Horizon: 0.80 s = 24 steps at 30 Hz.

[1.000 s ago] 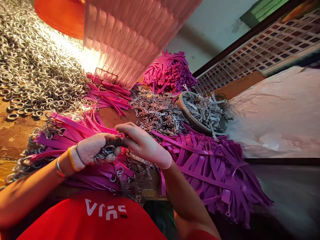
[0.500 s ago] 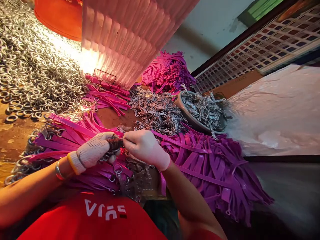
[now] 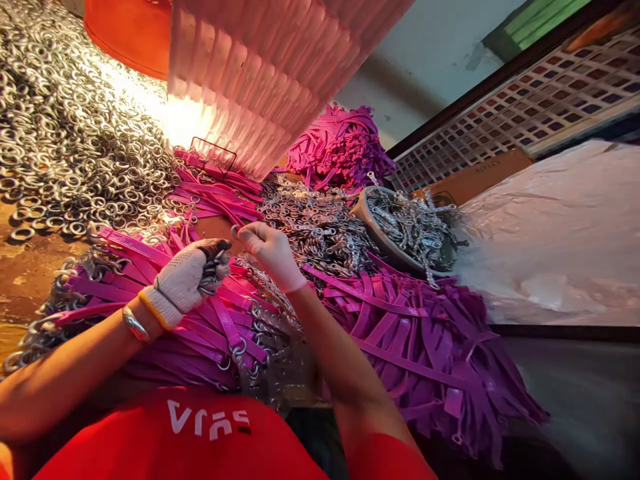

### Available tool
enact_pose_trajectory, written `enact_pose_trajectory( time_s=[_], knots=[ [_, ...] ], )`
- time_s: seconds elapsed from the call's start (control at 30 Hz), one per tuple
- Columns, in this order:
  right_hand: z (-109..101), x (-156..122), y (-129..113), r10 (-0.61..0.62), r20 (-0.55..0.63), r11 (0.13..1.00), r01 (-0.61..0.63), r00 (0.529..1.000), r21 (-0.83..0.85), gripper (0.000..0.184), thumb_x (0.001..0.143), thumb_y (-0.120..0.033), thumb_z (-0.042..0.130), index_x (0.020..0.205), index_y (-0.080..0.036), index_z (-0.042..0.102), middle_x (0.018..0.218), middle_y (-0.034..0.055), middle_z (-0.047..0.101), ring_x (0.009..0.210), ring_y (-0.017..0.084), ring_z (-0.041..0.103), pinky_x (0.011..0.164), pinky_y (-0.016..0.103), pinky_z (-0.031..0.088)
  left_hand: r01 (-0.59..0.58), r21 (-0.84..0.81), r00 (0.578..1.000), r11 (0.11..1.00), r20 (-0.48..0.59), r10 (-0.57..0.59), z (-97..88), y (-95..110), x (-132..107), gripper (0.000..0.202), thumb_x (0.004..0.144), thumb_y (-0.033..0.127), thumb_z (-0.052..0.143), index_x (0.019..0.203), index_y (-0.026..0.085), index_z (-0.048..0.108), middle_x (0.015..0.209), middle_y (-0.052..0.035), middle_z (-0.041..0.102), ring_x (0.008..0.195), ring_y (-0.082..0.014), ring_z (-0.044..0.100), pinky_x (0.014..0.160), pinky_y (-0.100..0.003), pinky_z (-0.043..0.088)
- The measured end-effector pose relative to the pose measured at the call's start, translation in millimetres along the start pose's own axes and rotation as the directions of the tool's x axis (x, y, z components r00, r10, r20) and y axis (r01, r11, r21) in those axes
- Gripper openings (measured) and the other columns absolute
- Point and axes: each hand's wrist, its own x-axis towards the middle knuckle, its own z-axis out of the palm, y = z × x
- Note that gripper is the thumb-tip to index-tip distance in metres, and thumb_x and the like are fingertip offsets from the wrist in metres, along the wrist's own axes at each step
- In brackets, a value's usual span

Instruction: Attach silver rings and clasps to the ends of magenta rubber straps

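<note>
In the head view, the left hand [image 3: 183, 283] curls around several metal rings [image 3: 213, 275]; the right hand [image 3: 273, 255], near but apart, pinches a single ring [image 3: 235, 231]; the crowded left grip could drop rings among the pink straps [image 3: 227, 320]; a small bare patch of bench [image 3: 211, 229] lies just beyond, hemmed by straps and metal clasps [image 3: 325, 230].

Below the hands [image 3: 188, 279], white lettering [image 3: 215, 425] crosses the red shirt [image 3: 150, 450]; I can't read it surely, nor the cardboard's [image 3: 450, 187] print to their right.
</note>
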Motion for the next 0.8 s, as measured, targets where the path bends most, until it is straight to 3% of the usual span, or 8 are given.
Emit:
enact_pose_trajectory(
  time_s=[0.1, 0.2, 0.4, 0.5, 0.57, 0.63, 0.7, 0.8],
  knots=[
    [21, 47, 26, 0.099, 0.022, 0.967, -0.090, 0.995, -0.238, 0.032, 0.104, -0.034, 0.043, 0.107, -0.019, 0.071, 0.096, 0.0031, 0.074, 0.089, 0.016, 0.064, 0.079, 0.024, 0.044, 0.081, -0.182, 0.997, 0.980, -0.006, -0.083, -7.6, 9, -6, 0.027, 0.099, 0.011, 0.036, 0.083, 0.012, 0.058, 0.059, -0.0003, 0.053, 0.037, -0.0064, 0.045, 0.028, -0.011, 0.023],
    [41, 69, 40, 0.113, 0.080, 0.943, -0.082, 0.990, -0.322, 0.024, 0.099, -0.031, 0.053, 0.101, -0.020, 0.074, 0.109, 0.0077, 0.073, 0.100, 0.020, 0.064, 0.087, 0.027, 0.044, 0.098, -0.199, 0.995, 0.975, -0.012, -0.102, -15.2, 10, -14, 0.023, 0.099, 0.020, 0.043, 0.094, 0.010, 0.063, 0.074, -0.0087, 0.066, 0.044, -0.0100, 0.055, 0.028, -0.013, 0.029],
    [69, 71, 34, 0.167, 0.154, 0.914, -0.094, 0.974, -0.396, 0.024, 0.096, -0.035, 0.058, 0.102, -0.019, 0.074, 0.121, 0.0131, 0.068, 0.103, 0.024, 0.066, 0.091, 0.032, 0.045, 0.132, 0.014, 0.991, 0.991, -0.011, -0.132, -12.8, 1, -16, 0.010, 0.087, 0.016, 0.059, 0.085, 0.010, 0.066, 0.054, 0.0030, 0.049, 0.033, -0.0040, 0.034, 0.028, -0.012, 0.018],
    [66, 75, 31, 0.205, 0.130, 0.919, -0.145, 0.970, -0.367, 0.025, 0.098, -0.029, 0.052, 0.102, -0.015, 0.073, 0.119, 0.0160, 0.068, 0.103, 0.023, 0.066, 0.090, 0.031, 0.045, 0.054, 0.161, 0.998, 0.985, 0.031, -0.060, -15.9, -4, -17, 0.014, 0.080, 0.023, 0.067, 0.087, 0.011, 0.069, 0.054, 0.0047, 0.045, 0.035, -0.0039, 0.030, 0.030, -0.014, 0.016],
    [57, 74, 26, 0.201, 0.127, 0.938, -0.153, 0.971, -0.312, 0.027, 0.098, -0.026, 0.049, 0.101, -0.013, 0.072, 0.113, 0.0163, 0.070, 0.100, 0.021, 0.065, 0.087, 0.029, 0.045, -0.049, 0.274, 0.998, 0.961, 0.055, 0.036, -21.3, -4, -20, 0.023, 0.077, 0.023, 0.066, 0.095, 0.010, 0.073, 0.060, 0.0015, 0.054, 0.038, -0.0047, 0.035, 0.032, -0.015, 0.020],
    [42, 62, 18, 0.169, 0.159, 0.965, -0.131, 0.973, -0.228, 0.032, 0.100, -0.031, 0.047, 0.098, -0.012, 0.072, 0.102, 0.0127, 0.073, 0.091, 0.018, 0.065, 0.079, 0.026, 0.045, -0.181, 0.407, 0.983, 0.895, 0.070, 0.167, -26.8, -2, -26, 0.032, 0.076, 0.020, 0.061, 0.104, 0.010, 0.075, 0.070, -0.0036, 0.065, 0.042, -0.0063, 0.042, 0.035, -0.016, 0.028],
    [22, 40, 5, 0.119, 0.222, 0.988, -0.093, 0.968, -0.125, 0.038, 0.100, -0.041, 0.044, 0.096, -0.014, 0.071, 0.088, 0.0067, 0.073, 0.075, 0.015, 0.062, 0.068, 0.024, 0.045, -0.335, 0.571, 0.935, 0.750, 0.105, 0.337, -29.9, 3, -31, 0.037, 0.078, 0.017, 0.058, 0.110, 0.013, 0.076, 0.082, -0.0072, 0.072, 0.052, -0.0103, 0.054, 0.045, -0.019, 0.042],
    [-10, -5, -19, -0.013, 0.380, 0.970, -0.081, 0.925, 0.229, 0.038, 0.095, -0.049, 0.051, 0.094, -0.016, 0.070, 0.076, 0.0010, 0.069, 0.059, 0.011, 0.052, 0.055, 0.023, 0.040, -0.561, 0.711, 0.781, 0.424, 0.285, 0.555, -29.4, 10, -34, 0.035, 0.082, 0.018, 0.062, 0.113, 0.018, 0.078, 0.109, -0.0104, 0.076, 0.096, -0.0224, 0.069, 0.085, -0.032, 0.057]
  ],
)
